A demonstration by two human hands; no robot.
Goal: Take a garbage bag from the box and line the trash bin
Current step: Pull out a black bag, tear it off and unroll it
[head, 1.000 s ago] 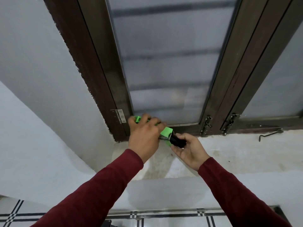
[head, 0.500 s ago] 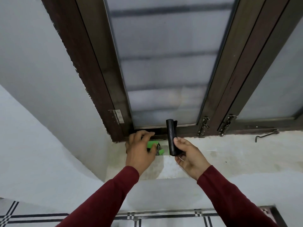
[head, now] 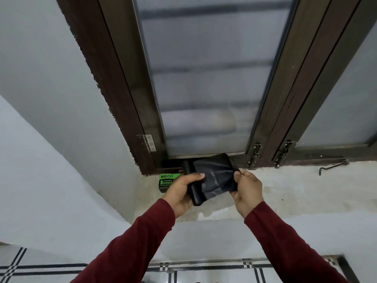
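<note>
A black roll of garbage bags [head: 192, 187] is held over the window sill, gripped by my left hand [head: 181, 194]. A partly unrolled sheet of black bag [head: 216, 178] stretches from the roll to the right, where my right hand [head: 247, 190] pinches its free edge. The green and black garbage bag box [head: 166, 181] lies on the sill [head: 295, 193] in the left corner, half hidden behind my left hand. No trash bin is in view.
A dark wooden window frame [head: 114, 94] with frosted glass rises right behind the sill. A metal window hook [head: 332, 167] lies at the sill's right. Below are a white wall and tiled floor [head: 204, 270] with black lines.
The roll came out of the green box, which my left hand set down on the sill. My left hand took the roll, and my right hand has pulled a stretch of bag off it.
</note>
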